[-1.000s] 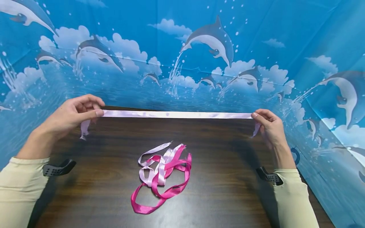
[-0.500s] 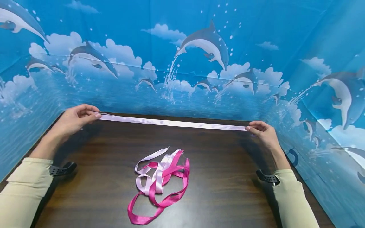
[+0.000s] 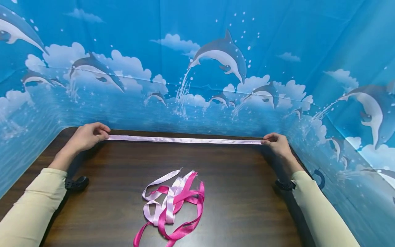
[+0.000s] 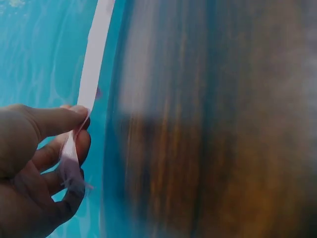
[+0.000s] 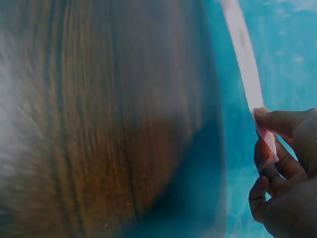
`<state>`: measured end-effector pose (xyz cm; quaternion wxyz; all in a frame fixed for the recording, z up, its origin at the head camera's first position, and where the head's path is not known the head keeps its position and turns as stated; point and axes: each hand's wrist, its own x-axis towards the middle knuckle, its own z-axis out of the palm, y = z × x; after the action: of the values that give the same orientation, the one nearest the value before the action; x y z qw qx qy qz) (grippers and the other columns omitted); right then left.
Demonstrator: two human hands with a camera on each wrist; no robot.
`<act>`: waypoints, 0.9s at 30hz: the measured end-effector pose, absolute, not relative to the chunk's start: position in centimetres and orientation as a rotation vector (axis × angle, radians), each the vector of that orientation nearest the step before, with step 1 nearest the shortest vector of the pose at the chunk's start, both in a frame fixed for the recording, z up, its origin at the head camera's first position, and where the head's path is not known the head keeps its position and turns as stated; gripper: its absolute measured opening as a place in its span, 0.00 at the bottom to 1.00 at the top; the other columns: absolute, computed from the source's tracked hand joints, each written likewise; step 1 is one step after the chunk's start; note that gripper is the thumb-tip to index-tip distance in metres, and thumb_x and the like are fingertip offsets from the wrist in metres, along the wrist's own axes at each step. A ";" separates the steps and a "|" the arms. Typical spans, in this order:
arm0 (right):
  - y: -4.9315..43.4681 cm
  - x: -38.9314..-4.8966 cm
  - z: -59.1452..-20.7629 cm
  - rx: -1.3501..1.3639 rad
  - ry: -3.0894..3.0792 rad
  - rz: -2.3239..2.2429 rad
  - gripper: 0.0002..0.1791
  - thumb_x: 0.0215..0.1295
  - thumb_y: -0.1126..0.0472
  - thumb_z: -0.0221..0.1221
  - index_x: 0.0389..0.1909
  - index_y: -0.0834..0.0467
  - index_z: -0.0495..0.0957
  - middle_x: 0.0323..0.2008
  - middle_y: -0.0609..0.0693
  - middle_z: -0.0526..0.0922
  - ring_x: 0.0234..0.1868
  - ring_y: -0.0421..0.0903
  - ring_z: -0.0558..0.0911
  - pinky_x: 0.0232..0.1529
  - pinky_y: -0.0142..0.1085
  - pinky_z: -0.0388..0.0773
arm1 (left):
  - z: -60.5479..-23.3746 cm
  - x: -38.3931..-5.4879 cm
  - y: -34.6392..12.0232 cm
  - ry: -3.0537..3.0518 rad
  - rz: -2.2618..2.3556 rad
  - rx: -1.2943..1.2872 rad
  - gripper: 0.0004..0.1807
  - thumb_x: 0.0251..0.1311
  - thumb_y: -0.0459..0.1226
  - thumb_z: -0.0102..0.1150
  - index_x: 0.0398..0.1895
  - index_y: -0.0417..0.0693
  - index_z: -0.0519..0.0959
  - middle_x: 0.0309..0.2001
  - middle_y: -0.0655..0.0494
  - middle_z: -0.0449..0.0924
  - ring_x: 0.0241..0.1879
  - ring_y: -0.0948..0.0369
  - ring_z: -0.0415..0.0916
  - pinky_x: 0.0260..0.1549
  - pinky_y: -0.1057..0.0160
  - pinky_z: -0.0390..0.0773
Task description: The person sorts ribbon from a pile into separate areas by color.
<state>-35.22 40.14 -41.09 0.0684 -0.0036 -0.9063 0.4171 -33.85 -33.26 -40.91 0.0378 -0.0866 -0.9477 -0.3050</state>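
A pale lilac satin ribbon [image 3: 185, 140] is stretched nearly straight across the far end of the table. My left hand [image 3: 89, 135] pinches its left part between thumb and fingertips. At the other end my right hand [image 3: 278, 144] pinches it the same way. In the left wrist view a frayed tail [image 4: 72, 168] of the ribbon hangs below the thumb, over the fingers of the left hand [image 4: 39, 163]. A short tail [image 5: 270, 146] also shows under the thumb of the right hand [image 5: 287, 163] in the right wrist view.
A loose pile of lilac ribbon [image 3: 169, 206] and hot pink ribbon [image 3: 188, 228] lies on the dark wooden table [image 3: 240, 195], nearer to me. Behind the table hangs a blue cloth [image 3: 139, 113] printed with dolphins. A dark band [image 3: 76, 184] sits on each wrist.
Both hands have moved away toward the table's far edge and lower, with the ribbon held taut between them. The view has tilted up slightly, so the pile appears lower. The grip stays the same.
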 end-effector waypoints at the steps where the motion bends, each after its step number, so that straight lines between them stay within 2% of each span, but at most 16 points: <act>1: 40.1 -35.5 -41.4 -0.012 -2.747 1.222 0.16 0.71 0.57 0.65 0.49 0.65 0.80 0.46 0.62 0.82 0.47 0.57 0.76 0.50 0.48 0.71 | -40.9 -34.0 -33.3 -2.918 -0.925 -0.268 0.14 0.73 0.37 0.59 0.53 0.35 0.78 0.41 0.41 0.81 0.42 0.44 0.75 0.39 0.42 0.72; 10: 40.3 -37.9 -42.9 -0.011 -2.762 1.026 0.11 0.70 0.61 0.65 0.44 0.66 0.82 0.40 0.62 0.83 0.39 0.56 0.77 0.43 0.46 0.72 | -41.3 -35.2 -33.8 -2.978 -0.854 -0.239 0.16 0.71 0.39 0.60 0.52 0.34 0.77 0.41 0.40 0.80 0.42 0.43 0.75 0.41 0.41 0.71; 14: 40.3 -37.4 -42.9 -0.028 -2.783 1.014 0.10 0.70 0.63 0.64 0.46 0.66 0.81 0.42 0.63 0.82 0.41 0.57 0.77 0.44 0.48 0.72 | -41.1 -35.4 -34.0 -2.950 -0.856 -0.244 0.17 0.73 0.39 0.58 0.55 0.34 0.76 0.43 0.40 0.79 0.42 0.43 0.74 0.42 0.41 0.70; 18: 40.2 -36.0 -42.0 -0.009 -2.799 1.008 0.12 0.72 0.63 0.61 0.50 0.67 0.80 0.46 0.65 0.81 0.46 0.60 0.77 0.49 0.54 0.73 | -40.7 -34.6 -34.2 -2.941 -0.888 -0.247 0.25 0.75 0.46 0.56 0.61 0.32 0.72 0.49 0.34 0.77 0.49 0.38 0.73 0.44 0.37 0.72; 20: 40.1 -35.2 -41.2 0.031 -2.810 0.996 0.14 0.72 0.63 0.59 0.53 0.67 0.79 0.49 0.66 0.81 0.50 0.63 0.78 0.54 0.59 0.70 | -40.4 -34.0 -34.1 -2.939 -0.904 -0.253 0.30 0.75 0.50 0.55 0.63 0.32 0.70 0.53 0.30 0.75 0.53 0.34 0.72 0.45 0.35 0.73; 23: 40.0 -33.8 -39.4 0.087 -2.828 0.920 0.17 0.71 0.61 0.60 0.55 0.66 0.78 0.54 0.67 0.79 0.57 0.66 0.75 0.59 0.67 0.59 | -39.3 -32.9 -33.5 -2.926 -0.889 -0.302 0.33 0.75 0.52 0.53 0.65 0.31 0.68 0.56 0.27 0.73 0.56 0.32 0.71 0.46 0.34 0.73; 25: 39.7 -32.8 -37.7 0.127 -2.825 0.861 0.18 0.71 0.60 0.60 0.56 0.65 0.77 0.58 0.68 0.76 0.63 0.68 0.71 0.60 0.72 0.50 | -37.9 -32.1 -32.5 -2.912 -0.859 -0.361 0.33 0.75 0.51 0.54 0.66 0.31 0.68 0.57 0.27 0.73 0.56 0.32 0.71 0.45 0.34 0.73; 27: 39.3 -31.7 -35.7 0.166 -2.802 0.803 0.19 0.71 0.58 0.61 0.57 0.64 0.77 0.62 0.68 0.73 0.66 0.69 0.66 0.59 0.74 0.45 | -35.8 -31.3 -31.0 -2.894 -0.826 -0.433 0.32 0.75 0.50 0.54 0.67 0.32 0.67 0.57 0.27 0.73 0.56 0.33 0.71 0.44 0.34 0.74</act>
<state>-31.66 39.34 -35.71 0.1109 0.0565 -0.9538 0.2734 -31.26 -31.02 -35.80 0.0503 -0.1422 -0.9506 -0.2714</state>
